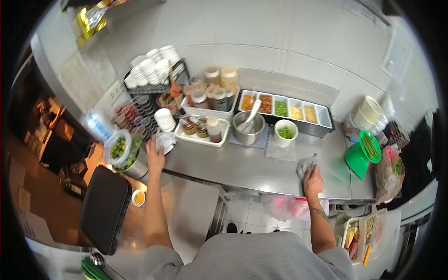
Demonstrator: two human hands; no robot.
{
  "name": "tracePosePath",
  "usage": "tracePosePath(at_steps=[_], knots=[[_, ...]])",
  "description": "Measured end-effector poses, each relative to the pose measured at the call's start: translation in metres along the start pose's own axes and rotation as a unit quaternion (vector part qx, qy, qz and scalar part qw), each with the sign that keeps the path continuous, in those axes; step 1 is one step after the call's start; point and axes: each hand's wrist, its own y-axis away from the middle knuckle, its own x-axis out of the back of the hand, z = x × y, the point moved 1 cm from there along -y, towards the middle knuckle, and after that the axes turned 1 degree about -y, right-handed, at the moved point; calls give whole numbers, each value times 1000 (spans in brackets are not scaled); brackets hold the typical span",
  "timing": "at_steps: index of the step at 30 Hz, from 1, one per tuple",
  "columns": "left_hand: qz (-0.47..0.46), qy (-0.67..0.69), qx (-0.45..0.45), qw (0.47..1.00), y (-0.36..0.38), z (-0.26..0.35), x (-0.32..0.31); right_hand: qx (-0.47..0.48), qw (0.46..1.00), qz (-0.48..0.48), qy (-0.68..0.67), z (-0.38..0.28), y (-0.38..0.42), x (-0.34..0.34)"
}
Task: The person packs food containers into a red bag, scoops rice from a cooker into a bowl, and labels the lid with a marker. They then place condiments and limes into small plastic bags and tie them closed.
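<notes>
My right hand [312,181] presses a crumpled grey-white cloth [306,164] onto the steel counter [224,168], its fingers closed over the cloth's near side. At the counter's left end, my left hand [155,155] has its fingers stretched out beside a crumpled white cloth [166,141]; they seem to touch its edge. Between the hands, toward the back, a white bowl of chopped greens [285,133] stands on a light cloth. Left of that bowl is a steel pot [248,127] with a white-handled utensil in it.
A topping rack [322,128] lines the back, beside baskets of sauce bottles [213,100]. Stacked white cups [164,120] and a bag of green fruit [119,147] are at left. A green container [357,161] stands right. Below lie a black lid [106,207] and a small cup [138,198].
</notes>
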Motion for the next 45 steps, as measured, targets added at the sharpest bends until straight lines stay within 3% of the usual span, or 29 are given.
tracePosePath(at_steps=[4, 8, 10, 12, 14, 15, 18, 21, 22, 23, 24, 25, 26, 27, 28, 30, 31, 32, 33, 35, 38, 40, 43, 45], knots=[[-47, -23, 116, 992, -24, -51, 11, -15, 998, -53, 23, 1, 0, -1], [-26, -83, 162, 983, -9, -13, 24, -7, 999, -32, 29, -6, 0, 5], [-23, -114, 157, 981, -2, -34, 14, 8, 1000, -10, 8, -3, 0, -2], [-17, -117, 90, 989, 3, -74, 3, -11, 1000, 5, -29, 6, -1, -11], [-54, -8, 81, 995, 3, -79, 8, -14, 999, -13, -48, -3, -4, 0], [-92, -121, 102, 983, 0, -64, 16, -6, 1000, -8, -28, -1, -4, -2], [-11, -108, 44, 993, 7, -110, -2, -11, 999, -13, -39, 6, -2, -2], [-121, -149, 163, 968, 9, -7, 9, -10, 998, 3, -56, 11, -4, 3], [-111, -169, 161, 966, 12, -27, -6, -6, 998, -6, -67, 12, -6, 4], [-82, -160, 93, 979, 20, -59, -26, 6, 996, -19, -82, 11, -8, 2], [-93, -113, 92, 985, 33, 5, -27, 10, 996, -22, -90, 12, -9, -1], [-128, -167, 102, 972, 54, 72, -26, 22, 995, -26, -99, 15, -10, -3], [-138, 102, 38, 984, 83, 57, -46, 39, 993, -33, -108, 18, -11, -4], [-206, -45, -14, 977, 105, 120, -44, 43, 990, -61, -118, 20, -12, -4], [-253, -43, 56, 965, 134, 196, -44, 52, 987, -87, -128, 22, -14, -2], [-292, -45, -111, 949, 213, 241, -76, 73, 978, -115, -159, 28, -13, 2], [-328, -9, -70, 942, 253, 277, -84, 87, 970, -130, -189, 30, -12, 7], [-398, -8, -89, 913, 306, 275, -110, 94, 962, -143, -215, 34, -12, 11], [-514, -20, 16, 857, 334, 312, -103, 94, 955, -151, -239, 37, -10, 13], [-588, -67, 27, 805, 394, 326, -112, 128, 945, -134, -269, 43, -7, 12], [-539, -48, 113, 833, 449, 309, -107, 171, 933, -104, -299, 47, -7, 16], [-467, -16, 159, 870, 471, 263, -103, 188, 934, -120, -278, 50, -4, 19], [-276, -26, 289, 916, 477, 206, -74, 191, 942, -157, -229, 49, -8, 16], [-152, -24, 426, 892, 474, 170, -53, 197, 942, -136, -237, 50, -6, 12]])
